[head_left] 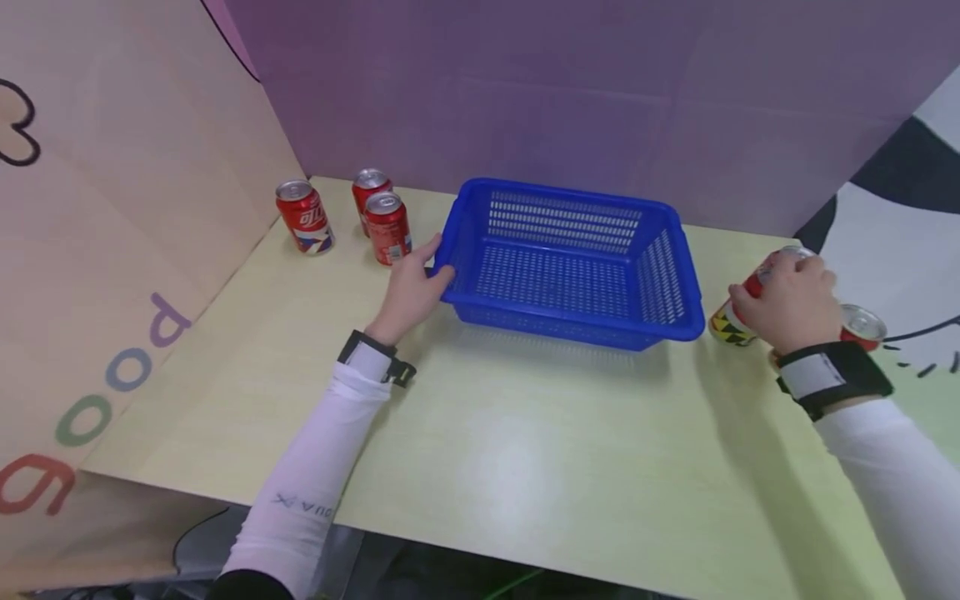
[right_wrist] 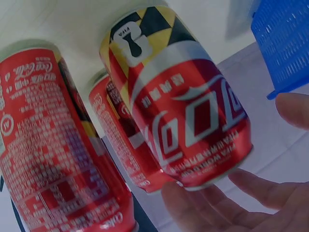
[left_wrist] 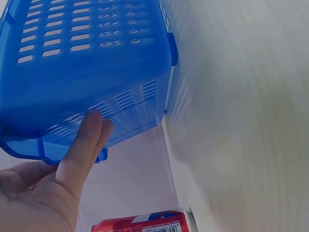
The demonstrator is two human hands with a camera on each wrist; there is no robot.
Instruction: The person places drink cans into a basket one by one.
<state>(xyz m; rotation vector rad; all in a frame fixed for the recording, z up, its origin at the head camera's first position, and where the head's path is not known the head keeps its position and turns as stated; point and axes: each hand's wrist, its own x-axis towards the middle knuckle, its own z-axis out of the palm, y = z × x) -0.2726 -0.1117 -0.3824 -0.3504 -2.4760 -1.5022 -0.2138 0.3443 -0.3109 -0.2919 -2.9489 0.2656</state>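
Note:
A blue plastic basket [head_left: 573, 323] stands on the table, its slotted walls seen from above. At its left end my left hand [head_left: 411, 287] grips the rim, with fingers lying along the outer end wall in the left wrist view. My right hand [head_left: 798, 304] is over a red cola can [head_left: 726, 325] with a yellow and black checked band. In the right wrist view, fingertips are right at the top edge of this can [right_wrist: 193, 106], while the thumb is spread apart from it. Two more red cans, a near one [right_wrist: 63, 140] and a farther one [right_wrist: 123, 133], stand beside it.
Left of the basket are three red cans: one at the far left [head_left: 306, 221], one behind [head_left: 371, 187] and one in front [head_left: 388, 233]. A purple partition [head_left: 525, 100] rises behind the table [head_left: 480, 450]; a lettered panel [head_left: 150, 208] borders the left side.

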